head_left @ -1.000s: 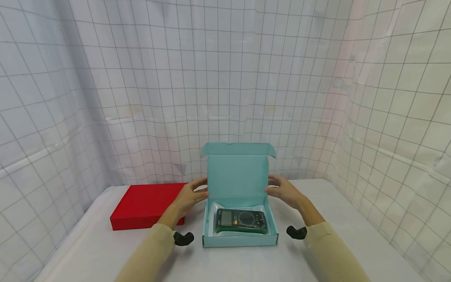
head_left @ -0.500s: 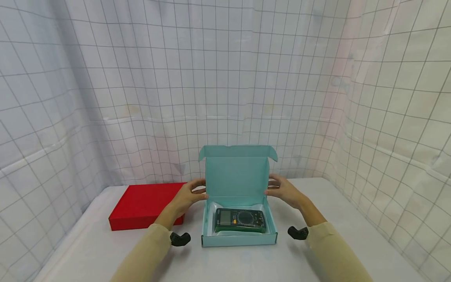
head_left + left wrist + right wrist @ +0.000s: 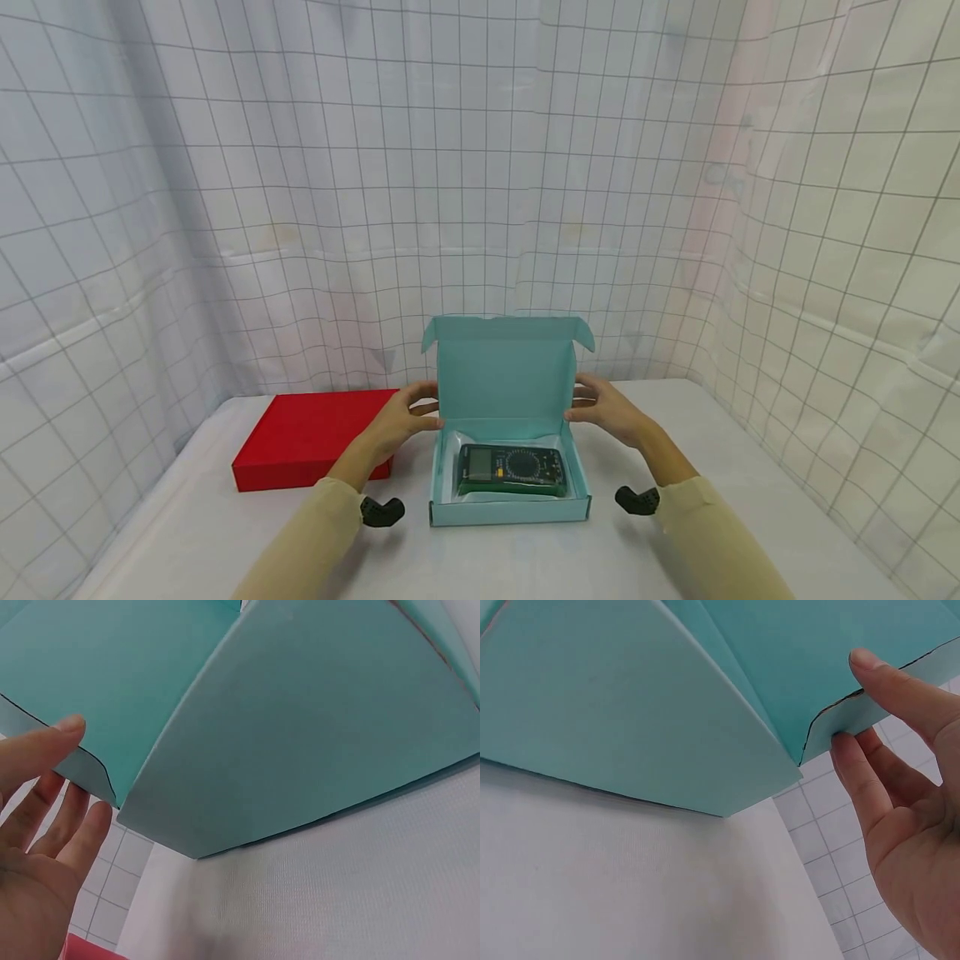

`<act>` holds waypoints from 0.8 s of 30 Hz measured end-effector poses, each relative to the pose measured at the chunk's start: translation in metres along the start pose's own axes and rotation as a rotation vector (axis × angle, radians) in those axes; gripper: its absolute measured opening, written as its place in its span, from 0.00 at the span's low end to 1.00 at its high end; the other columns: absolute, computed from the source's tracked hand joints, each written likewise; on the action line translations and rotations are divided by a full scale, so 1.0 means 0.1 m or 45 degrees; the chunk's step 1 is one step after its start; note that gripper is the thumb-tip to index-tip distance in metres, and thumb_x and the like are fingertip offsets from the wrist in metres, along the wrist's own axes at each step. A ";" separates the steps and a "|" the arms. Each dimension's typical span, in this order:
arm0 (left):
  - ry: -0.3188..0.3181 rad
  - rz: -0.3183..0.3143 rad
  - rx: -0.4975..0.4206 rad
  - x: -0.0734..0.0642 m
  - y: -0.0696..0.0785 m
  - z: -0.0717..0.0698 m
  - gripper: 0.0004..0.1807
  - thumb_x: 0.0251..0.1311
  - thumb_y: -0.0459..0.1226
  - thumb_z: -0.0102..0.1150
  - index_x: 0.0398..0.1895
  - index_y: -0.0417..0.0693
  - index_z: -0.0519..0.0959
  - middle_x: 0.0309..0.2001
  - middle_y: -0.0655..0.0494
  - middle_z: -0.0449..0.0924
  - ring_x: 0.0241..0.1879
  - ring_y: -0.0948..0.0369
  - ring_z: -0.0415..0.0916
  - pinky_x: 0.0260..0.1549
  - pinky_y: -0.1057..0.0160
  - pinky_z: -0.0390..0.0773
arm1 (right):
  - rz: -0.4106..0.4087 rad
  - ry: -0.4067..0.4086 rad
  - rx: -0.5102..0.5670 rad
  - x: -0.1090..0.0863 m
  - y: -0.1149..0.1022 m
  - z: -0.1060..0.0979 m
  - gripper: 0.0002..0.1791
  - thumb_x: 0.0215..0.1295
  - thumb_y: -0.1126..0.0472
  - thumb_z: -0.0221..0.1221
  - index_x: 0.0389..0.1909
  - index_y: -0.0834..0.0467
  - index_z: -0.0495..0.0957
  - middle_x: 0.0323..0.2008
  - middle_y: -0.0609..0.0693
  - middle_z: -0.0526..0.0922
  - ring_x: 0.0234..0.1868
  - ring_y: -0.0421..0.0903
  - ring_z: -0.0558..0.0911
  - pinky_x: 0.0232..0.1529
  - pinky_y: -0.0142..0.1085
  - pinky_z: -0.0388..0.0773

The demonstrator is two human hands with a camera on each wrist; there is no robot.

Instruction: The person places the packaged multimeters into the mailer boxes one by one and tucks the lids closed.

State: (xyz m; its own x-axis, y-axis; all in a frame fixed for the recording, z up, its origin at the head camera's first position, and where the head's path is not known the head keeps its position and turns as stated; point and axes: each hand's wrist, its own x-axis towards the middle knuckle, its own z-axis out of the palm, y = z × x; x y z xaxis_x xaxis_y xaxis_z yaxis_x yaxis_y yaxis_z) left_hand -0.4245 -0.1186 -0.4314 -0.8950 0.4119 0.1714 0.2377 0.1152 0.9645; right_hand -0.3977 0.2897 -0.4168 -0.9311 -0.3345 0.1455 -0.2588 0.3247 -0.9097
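Observation:
A light teal cardboard box (image 3: 510,512) stands on the table with its lid (image 3: 506,375) raised. Inside, wrapped in clear plastic, lies a multimeter (image 3: 512,469) with a dark face and green sides. My left hand (image 3: 400,421) pinches the lid's left edge; the left wrist view shows the thumb (image 3: 71,727) on the inner face and fingers behind. On the opposite edge, my right hand (image 3: 609,410) pinches the lid, its thumb (image 3: 870,664) against the inside and its fingertips on the outer side.
Left of the teal box, a flat red box (image 3: 318,437) lies behind my left forearm. White cloth covers the table (image 3: 510,567). White curtains (image 3: 480,167) with a grid pattern hang behind and at both sides.
The lid has tilted slightly forward, its top edge lower and nearer in the head view. Both hands keep their grip on its edges. The multimeter and red box stay in place.

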 end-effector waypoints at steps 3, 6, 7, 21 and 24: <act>-0.011 0.015 0.015 0.00 0.01 0.00 0.38 0.60 0.31 0.73 0.73 0.45 0.67 0.69 0.45 0.69 0.70 0.42 0.68 0.60 0.47 0.77 | -0.007 -0.007 0.000 -0.01 0.00 0.01 0.48 0.66 0.61 0.71 0.82 0.55 0.55 0.72 0.63 0.68 0.70 0.64 0.71 0.65 0.60 0.72; -0.022 0.030 0.014 0.00 0.01 0.01 0.37 0.60 0.29 0.72 0.72 0.43 0.68 0.68 0.44 0.70 0.70 0.42 0.67 0.62 0.45 0.75 | -0.007 -0.010 0.003 -0.02 0.00 0.02 0.49 0.66 0.61 0.71 0.82 0.54 0.54 0.73 0.64 0.67 0.70 0.65 0.71 0.65 0.61 0.70; -0.024 0.029 0.012 0.00 0.01 0.01 0.37 0.60 0.28 0.72 0.72 0.43 0.68 0.68 0.44 0.70 0.70 0.42 0.67 0.63 0.45 0.74 | -0.001 -0.007 0.002 -0.03 0.00 0.02 0.49 0.65 0.61 0.71 0.82 0.54 0.54 0.73 0.64 0.67 0.70 0.64 0.71 0.66 0.61 0.70; -0.017 0.057 0.070 -0.07 0.05 0.05 0.36 0.58 0.25 0.71 0.70 0.46 0.70 0.67 0.44 0.70 0.70 0.40 0.66 0.60 0.44 0.76 | -0.018 -0.032 0.006 -0.08 0.02 0.04 0.48 0.65 0.68 0.70 0.81 0.57 0.56 0.74 0.63 0.65 0.72 0.65 0.67 0.67 0.60 0.68; -0.016 0.087 0.125 -0.10 0.04 0.06 0.35 0.58 0.24 0.70 0.69 0.47 0.71 0.67 0.44 0.70 0.69 0.39 0.67 0.58 0.44 0.78 | -0.007 -0.049 0.008 -0.10 0.05 0.04 0.48 0.64 0.68 0.70 0.81 0.59 0.56 0.76 0.62 0.63 0.74 0.65 0.64 0.68 0.61 0.66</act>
State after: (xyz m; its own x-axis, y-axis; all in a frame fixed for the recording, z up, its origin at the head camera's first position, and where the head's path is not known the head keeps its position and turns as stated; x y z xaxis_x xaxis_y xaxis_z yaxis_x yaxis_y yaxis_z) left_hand -0.4124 -0.1165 -0.4303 -0.8708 0.4332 0.2325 0.3341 0.1745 0.9262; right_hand -0.3884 0.2909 -0.4240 -0.9191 -0.3702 0.1351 -0.2618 0.3173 -0.9115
